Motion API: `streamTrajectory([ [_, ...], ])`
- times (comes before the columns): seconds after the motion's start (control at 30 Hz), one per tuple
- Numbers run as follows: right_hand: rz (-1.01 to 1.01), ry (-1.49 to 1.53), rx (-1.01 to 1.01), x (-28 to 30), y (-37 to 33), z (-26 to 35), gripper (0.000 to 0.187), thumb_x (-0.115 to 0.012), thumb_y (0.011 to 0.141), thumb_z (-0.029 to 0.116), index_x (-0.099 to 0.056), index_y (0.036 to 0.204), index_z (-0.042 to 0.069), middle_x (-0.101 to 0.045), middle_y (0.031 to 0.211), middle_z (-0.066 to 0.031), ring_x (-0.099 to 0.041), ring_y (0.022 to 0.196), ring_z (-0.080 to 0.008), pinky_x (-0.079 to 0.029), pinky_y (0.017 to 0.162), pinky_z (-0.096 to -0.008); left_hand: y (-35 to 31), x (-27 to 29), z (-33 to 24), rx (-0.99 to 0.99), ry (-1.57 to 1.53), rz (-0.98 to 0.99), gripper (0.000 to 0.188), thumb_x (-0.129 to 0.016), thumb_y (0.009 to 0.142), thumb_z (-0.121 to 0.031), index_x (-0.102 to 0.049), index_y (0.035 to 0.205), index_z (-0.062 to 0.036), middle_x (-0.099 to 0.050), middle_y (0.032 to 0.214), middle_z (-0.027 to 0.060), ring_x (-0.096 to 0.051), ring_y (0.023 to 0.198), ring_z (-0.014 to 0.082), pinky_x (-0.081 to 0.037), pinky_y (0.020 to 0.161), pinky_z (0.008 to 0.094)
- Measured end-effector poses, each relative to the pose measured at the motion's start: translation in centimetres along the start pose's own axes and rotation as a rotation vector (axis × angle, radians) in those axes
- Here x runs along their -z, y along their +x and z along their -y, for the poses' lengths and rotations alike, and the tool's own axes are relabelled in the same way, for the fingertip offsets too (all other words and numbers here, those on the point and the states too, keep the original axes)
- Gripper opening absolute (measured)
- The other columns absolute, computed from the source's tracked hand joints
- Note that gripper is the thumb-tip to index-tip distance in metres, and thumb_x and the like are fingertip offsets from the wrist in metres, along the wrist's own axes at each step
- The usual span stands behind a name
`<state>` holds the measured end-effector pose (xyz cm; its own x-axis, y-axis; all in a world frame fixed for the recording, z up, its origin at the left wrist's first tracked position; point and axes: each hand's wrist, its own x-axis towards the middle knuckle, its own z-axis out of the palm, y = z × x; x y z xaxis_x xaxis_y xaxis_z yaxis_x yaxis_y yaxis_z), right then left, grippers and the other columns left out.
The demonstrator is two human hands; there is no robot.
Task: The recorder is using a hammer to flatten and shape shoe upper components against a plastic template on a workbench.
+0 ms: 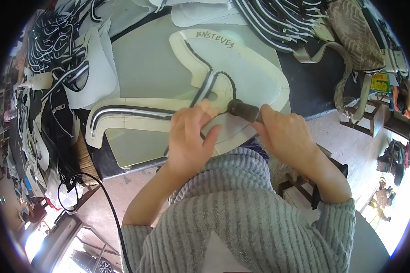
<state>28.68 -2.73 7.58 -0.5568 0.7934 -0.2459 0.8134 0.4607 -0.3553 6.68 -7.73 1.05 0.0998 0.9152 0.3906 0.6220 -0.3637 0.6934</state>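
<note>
My right hand [284, 132] is closed round the handle of a hammer with a dark, rounded head [243, 110]. The head is at the inner curve of a large cream template [278, 84] with a pale grey panel. A black-and-white strip [207, 85] follows that curve and runs under my left hand [189, 136]. My left fingers are bent over the strip, with the thumb apart; the fingertips are slightly blurred, and the hand partly hides the strip. Left of it, a second strip [136, 110] lies along a narrow, bent template arm [118, 101].
A grey board [136, 68] lies under the templates on a dark table [305, 82]. Bundled strips [278, 22] sit at the back right, tangled ones [54, 41] at the left. A small white bottle [40, 81] stands there too. A black cable [108, 195] hangs at the left.
</note>
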Motion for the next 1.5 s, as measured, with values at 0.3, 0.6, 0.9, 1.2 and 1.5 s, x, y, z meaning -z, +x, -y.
streamTrajectory([
  [0.3,-0.092,0.069,0.005,1.1,0.2,1.0,0.035,-0.058,0.098,0.033,-0.047,0.084,0.002,-0.059,0.061,-0.0134,-0.063,0.054,-0.0339,-0.048,0.047,-0.0416,0.8,0.8,1.4,-0.338,0.063,0.089,0.048,-0.076,0.075,0.008,-0.054,0.117,0.0000,-0.067,0.096,0.0110,-0.064,0.083,0.0277,-0.053,0.078,0.0383],
  [0.6,-0.103,0.105,0.031,0.7,-0.1,1.4,0.036,-0.059,0.098,0.034,-0.048,0.082,0.002,-0.059,0.061,-0.0129,-0.062,0.053,-0.0332,-0.048,0.047,-0.0409,1.0,1.5,0.8,-0.089,0.029,0.229,0.048,-0.077,0.075,0.005,-0.055,0.117,-0.0003,-0.069,0.091,0.0088,-0.064,0.082,0.0264,-0.051,0.079,0.0374],
  [0.9,-0.062,-0.001,0.049,-0.6,-0.3,0.8,0.037,-0.058,0.098,0.035,-0.049,0.082,0.003,-0.060,0.060,-0.0127,-0.062,0.053,-0.0325,-0.048,0.047,-0.0404,1.1,2.2,3.2,-0.393,-0.016,0.119,0.052,-0.078,0.074,0.006,-0.055,0.120,-0.0019,-0.068,0.092,0.0071,-0.065,0.080,0.0265,-0.051,0.074,0.0361],
  [1.2,0.059,0.049,0.028,0.4,0.8,2.2,0.034,-0.057,0.098,0.031,-0.049,0.082,0.002,-0.059,0.059,-0.0127,-0.062,0.052,-0.0334,-0.048,0.047,-0.0413,1.1,2.6,3.4,-0.383,-0.023,0.169,0.049,-0.079,0.073,0.006,-0.057,0.116,-0.0020,-0.067,0.093,0.0093,-0.064,0.080,0.0280,-0.053,0.072,0.0375],
  [1.5,0.015,0.008,0.035,-0.9,0.5,1.8,0.036,-0.058,0.098,0.034,-0.049,0.082,0.003,-0.059,0.057,-0.0129,-0.063,0.052,-0.0333,-0.049,0.047,-0.0411,1.7,4.1,3.1,-0.187,-0.072,0.200,0.046,-0.079,0.072,0.005,-0.061,0.114,-0.0028,-0.067,0.092,0.0075,-0.064,0.084,0.0286,-0.053,0.078,0.0373],
])
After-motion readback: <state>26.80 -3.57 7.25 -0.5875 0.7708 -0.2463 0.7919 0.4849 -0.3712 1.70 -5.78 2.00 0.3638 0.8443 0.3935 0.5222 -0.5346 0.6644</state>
